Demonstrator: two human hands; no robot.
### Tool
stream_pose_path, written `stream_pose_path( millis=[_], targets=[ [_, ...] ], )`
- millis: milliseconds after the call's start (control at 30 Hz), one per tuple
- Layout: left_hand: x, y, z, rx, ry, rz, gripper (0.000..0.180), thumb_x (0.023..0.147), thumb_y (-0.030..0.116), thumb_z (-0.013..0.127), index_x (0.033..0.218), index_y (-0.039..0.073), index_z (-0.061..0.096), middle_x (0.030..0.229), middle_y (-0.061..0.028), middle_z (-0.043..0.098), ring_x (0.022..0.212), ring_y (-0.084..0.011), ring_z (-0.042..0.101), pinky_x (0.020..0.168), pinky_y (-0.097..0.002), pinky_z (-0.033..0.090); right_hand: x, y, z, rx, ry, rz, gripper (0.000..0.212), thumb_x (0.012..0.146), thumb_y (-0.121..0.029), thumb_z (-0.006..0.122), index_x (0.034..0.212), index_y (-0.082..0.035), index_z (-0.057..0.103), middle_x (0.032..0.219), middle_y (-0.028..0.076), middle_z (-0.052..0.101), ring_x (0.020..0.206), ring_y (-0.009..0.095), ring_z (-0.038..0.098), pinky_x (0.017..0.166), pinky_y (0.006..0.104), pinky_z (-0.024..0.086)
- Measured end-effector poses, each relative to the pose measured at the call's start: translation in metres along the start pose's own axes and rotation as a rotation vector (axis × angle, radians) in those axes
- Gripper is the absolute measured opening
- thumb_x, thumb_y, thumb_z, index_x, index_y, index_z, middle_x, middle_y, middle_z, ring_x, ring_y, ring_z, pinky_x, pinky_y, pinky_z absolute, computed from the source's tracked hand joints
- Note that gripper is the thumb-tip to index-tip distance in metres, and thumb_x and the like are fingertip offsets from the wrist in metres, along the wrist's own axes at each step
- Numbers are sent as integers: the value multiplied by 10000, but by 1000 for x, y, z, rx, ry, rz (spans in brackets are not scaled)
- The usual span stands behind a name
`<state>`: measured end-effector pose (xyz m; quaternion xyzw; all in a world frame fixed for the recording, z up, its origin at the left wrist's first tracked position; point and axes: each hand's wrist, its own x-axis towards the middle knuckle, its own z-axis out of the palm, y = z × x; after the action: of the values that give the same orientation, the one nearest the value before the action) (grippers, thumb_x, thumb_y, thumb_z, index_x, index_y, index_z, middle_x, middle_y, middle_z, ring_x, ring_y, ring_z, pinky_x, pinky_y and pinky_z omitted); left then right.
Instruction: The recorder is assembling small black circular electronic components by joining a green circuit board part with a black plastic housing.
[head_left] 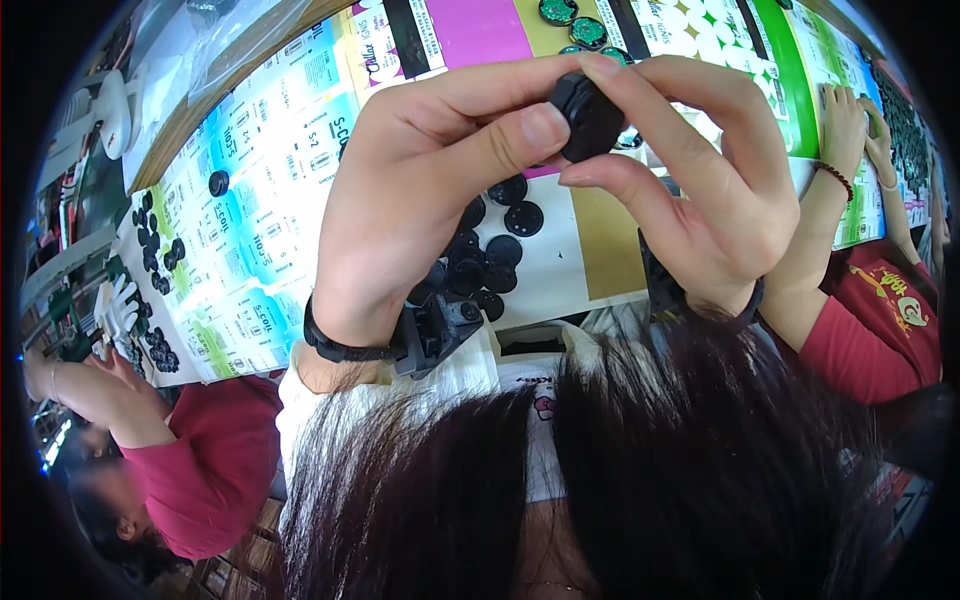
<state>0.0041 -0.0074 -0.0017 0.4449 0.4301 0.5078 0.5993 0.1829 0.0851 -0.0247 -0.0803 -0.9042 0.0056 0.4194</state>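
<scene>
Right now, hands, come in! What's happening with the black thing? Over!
Left hand pinching black piece. Right hand at its upper edge. Piece held up, loose discs nearer the body. Nothing seen blocking the grip.

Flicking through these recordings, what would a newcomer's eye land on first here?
Probably the chunky black round piece near the upper centre, with the fingers of the left hand and right hand meeting on it. Next, the glittery green discs with dark rims at the top edge, and the loose black round pieces scattered on the table below the hands.
</scene>
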Motion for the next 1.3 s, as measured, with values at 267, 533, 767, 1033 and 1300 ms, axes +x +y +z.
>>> stream_pose_path(
  millis=[267, 533, 767, 1033, 1300],
  targets=[
    [-7, -5, 23, 400, 288, 114, 213, 877, 24, 443, 1056, -60, 520, 927, -84, 592, 830, -128, 554, 730, -219, 438, 10, -33, 16, 62, 47, 257, 444, 551, -40, 722, 983, 5, 625, 913, 130, 569, 794, 209, 562, 662, 264, 459],
    [-11, -19, 16, 663, 370, 267, 174, 799, -63, 420, 872, 19, 556, 637, -82, 560, 534, -112, 563, 502, -218, 444, 8, -63, 43, 968, 269, 1008, 252, 735, -39, 642, 984, -15, 608, 800, 75, 622, 721, 131, 612, 634, 224, 477],
    [-10, -22, -70, 768, 439, -59, 205, 867, 65, 424, 1008, 53, 573, 741, -67, 579, 635, -99, 553, 598, -221, 456, 1, -16, 73, 614, -194, 728, 254, 692, -136, 668, 895, 3, 604, 777, 151, 601, 654, 256, 605, 586, 315, 480],
    [-47, -49, -197, 1699, 472, -92, 362, 795, -12, 405, 1126, 57, 533, 1168, -223, 482, 1075, -360, 461, 924, -354, 374, -3, -26, 97, 188, -467, 441, 341, 683, -139, 663, 973, -22, 527, 874, 137, 516, 770, 291, 568, 664, 369, 467],
    [17, -21, -118, 1501, 153, 188, 349, 796, 68, 510, 1145, 63, 498, 1145, -172, 507, 1082, -331, 455, 925, -364, 347, 4, -35, 102, 101, -477, 393, 229, 651, -22, 576, 872, 5, 521, 816, 156, 523, 697, 309, 579, 605, 366, 490]
  ],
)
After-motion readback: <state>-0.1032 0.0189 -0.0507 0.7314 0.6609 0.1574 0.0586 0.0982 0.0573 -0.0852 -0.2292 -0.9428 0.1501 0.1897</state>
